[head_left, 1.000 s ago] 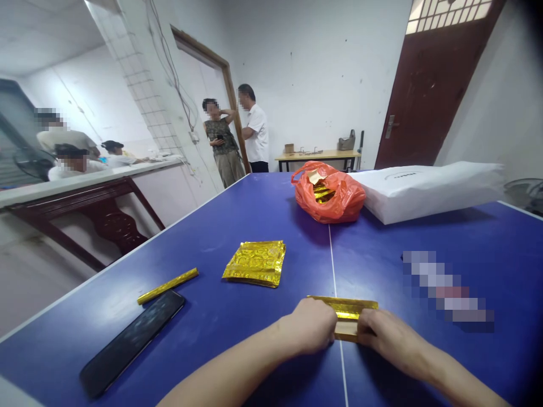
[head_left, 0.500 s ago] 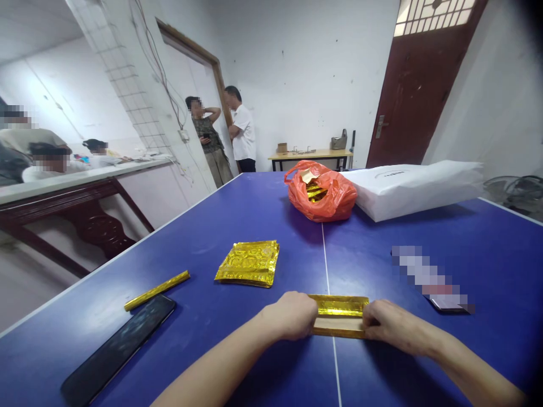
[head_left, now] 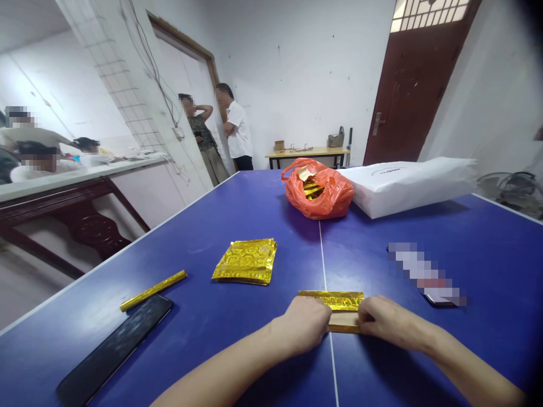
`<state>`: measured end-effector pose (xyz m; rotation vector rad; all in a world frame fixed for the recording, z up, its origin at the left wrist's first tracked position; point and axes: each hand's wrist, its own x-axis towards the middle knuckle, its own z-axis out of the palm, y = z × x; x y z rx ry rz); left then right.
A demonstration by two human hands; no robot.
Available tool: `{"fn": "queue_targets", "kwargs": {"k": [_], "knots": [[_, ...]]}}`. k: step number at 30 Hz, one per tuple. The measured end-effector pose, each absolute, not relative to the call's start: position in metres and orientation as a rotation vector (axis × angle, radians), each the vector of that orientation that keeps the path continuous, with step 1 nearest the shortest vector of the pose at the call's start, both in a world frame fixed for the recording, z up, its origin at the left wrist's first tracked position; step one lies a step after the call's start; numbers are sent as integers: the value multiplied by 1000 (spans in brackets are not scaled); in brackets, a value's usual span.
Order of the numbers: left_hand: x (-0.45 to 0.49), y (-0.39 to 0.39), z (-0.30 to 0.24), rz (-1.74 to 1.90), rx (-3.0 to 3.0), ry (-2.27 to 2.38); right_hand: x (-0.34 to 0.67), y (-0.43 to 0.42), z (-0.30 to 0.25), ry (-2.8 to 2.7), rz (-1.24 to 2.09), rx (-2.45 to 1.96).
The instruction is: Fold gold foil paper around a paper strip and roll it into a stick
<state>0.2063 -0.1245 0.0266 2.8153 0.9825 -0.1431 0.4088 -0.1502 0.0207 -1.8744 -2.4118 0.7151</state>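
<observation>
We note both hands sit closer together than half a second ago, and less of the gold foil strip (head_left: 335, 301) shows, so the fold looks tighter. Left grip (head_left: 303, 327) and right grip (head_left: 384, 323) each pinch one end. The strip lies flat on the blue surface (head_left: 254, 203), near the gold sheet stack (head_left: 246, 261); the rolled gold stick (head_left: 153, 290) is well left.
</observation>
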Motion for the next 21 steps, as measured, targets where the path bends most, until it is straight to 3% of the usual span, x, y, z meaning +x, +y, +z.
{"fn": "queue_targets", "kwargs": {"k": [10,21], "knots": [[206,-122,16,-94,2828,930,364,-167,7,-2479,266,-1711],[207,-120,26,-205,2761,971,380,-158,13,-2447,555,-1774]]}}
